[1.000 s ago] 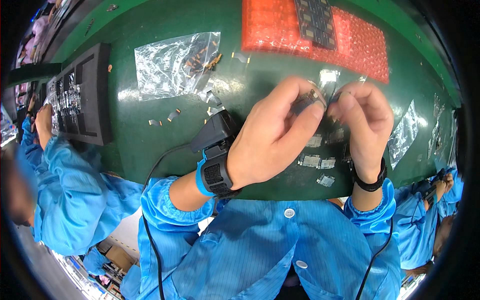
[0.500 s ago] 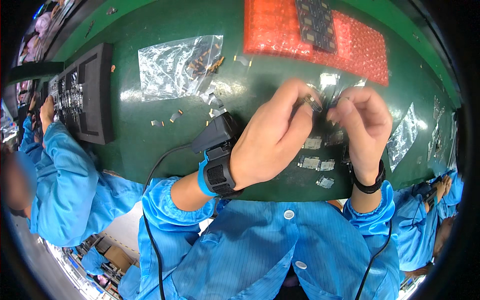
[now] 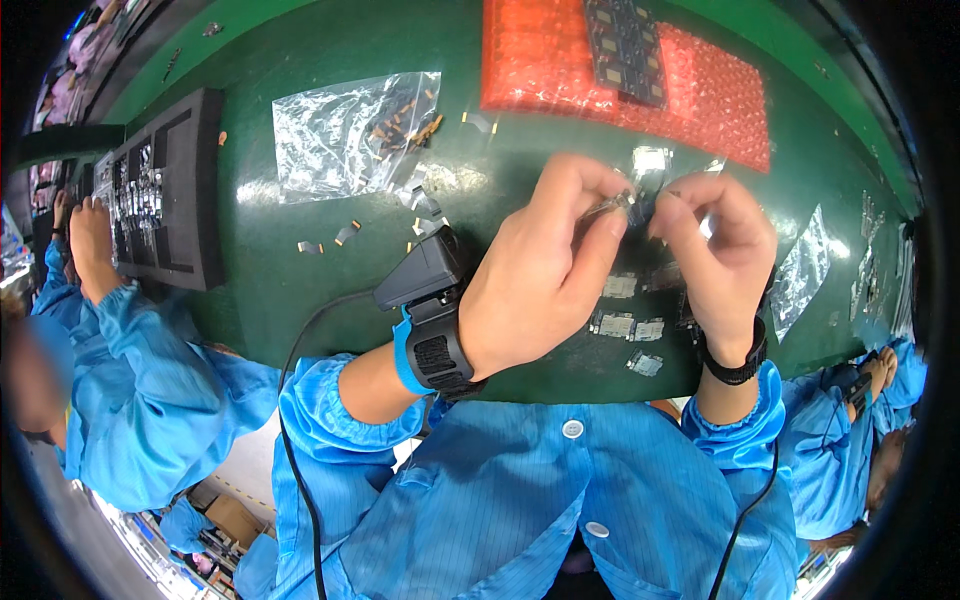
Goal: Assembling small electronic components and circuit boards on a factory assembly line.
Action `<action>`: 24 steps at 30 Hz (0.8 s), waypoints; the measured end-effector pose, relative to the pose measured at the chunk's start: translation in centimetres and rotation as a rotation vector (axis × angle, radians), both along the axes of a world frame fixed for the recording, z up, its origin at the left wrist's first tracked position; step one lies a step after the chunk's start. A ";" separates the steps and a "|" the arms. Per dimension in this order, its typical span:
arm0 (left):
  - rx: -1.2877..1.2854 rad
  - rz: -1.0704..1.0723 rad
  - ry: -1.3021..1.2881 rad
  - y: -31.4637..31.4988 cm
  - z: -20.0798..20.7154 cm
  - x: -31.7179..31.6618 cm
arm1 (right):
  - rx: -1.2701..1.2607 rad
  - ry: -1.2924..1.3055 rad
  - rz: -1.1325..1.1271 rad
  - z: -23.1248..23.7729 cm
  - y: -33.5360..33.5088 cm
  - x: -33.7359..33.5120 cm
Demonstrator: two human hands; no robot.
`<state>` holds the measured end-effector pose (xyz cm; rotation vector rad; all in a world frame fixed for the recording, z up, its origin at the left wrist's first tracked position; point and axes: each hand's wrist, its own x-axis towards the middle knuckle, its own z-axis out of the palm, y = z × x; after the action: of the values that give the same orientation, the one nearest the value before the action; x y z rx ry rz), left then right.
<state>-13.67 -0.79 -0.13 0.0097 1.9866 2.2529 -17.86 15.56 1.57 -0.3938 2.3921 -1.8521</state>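
My left hand (image 3: 535, 275) is closed, pinching a small circuit board (image 3: 609, 203) between thumb and forefinger. Close by on the right, my right hand (image 3: 725, 262) has its thumb and forefinger pressed together; what they hold, if anything, is too small and blurred to name. A narrow gap separates the two sets of fingertips. Below the hands, several small silvery circuit boards (image 3: 612, 324) lie on the green table (image 3: 400, 345), some partly hidden by my right hand. A black wrist strap (image 3: 440, 345) with a boxy black device sits on my left wrist.
Red bubble wrap (image 3: 715, 105) lies at the back under a dark circuit board panel (image 3: 625, 50). A clear bag (image 3: 330, 140) and loose flex connectors (image 3: 347, 233) lie left. Another clear bag (image 3: 803, 272) is at right. A co-worker's hand (image 3: 92, 245) reaches a black foam tray (image 3: 200, 200).
The small board in my left fingers has tilted to a flatter angle. My hands stay close together, nearly in place. The co-worker's hand at left has shifted on the foam tray.
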 end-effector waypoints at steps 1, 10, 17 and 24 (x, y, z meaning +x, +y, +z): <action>-0.001 0.000 -0.002 0.0 0.0 0.1 | 0.057 0.055 -0.003 0.1 0.0 0.0; -0.335 0.065 0.206 -0.2 -0.5 0.0 | 0.091 0.027 0.021 0.3 -0.2 0.0; -0.347 0.058 0.235 -0.3 -0.4 -0.1 | 0.098 -0.016 0.004 0.2 -0.3 0.1; -0.328 0.058 0.218 -0.2 -0.3 -0.1 | 0.044 -0.149 0.005 0.1 -0.1 0.1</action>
<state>-13.79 -1.03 -0.45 0.1718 2.4776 2.0041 -17.74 15.49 1.68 -0.2488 2.3266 -1.7564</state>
